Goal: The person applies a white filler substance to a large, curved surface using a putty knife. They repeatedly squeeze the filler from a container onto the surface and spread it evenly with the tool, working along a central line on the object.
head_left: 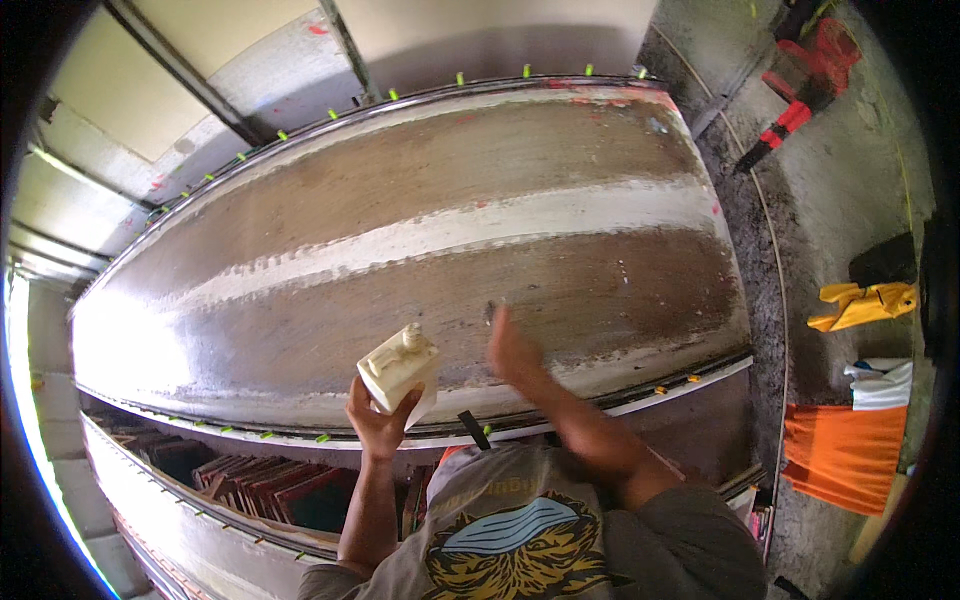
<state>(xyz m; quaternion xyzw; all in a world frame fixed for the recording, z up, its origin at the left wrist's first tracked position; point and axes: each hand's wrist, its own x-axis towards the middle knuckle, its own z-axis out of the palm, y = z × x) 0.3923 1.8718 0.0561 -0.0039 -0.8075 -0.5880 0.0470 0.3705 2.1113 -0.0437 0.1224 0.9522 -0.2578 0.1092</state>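
Gripped from below at its near end, a cream plastic jug with a cap on top is in my left hand. The jug is held above the near edge of a long table, tilted. My right hand is over the table's brown-stained surface, to the right of the jug. Motion blurs this hand; one digit points away from me, and the other fingers cannot be made out. A small dark spot shows beside its tip.
Green clips line the table's far rail. Below the near edge, a shelf holds several stacked framed boards. On the right wall hang an orange cloth, yellow gloves and a red-and-black tool. Pale panels stand behind.
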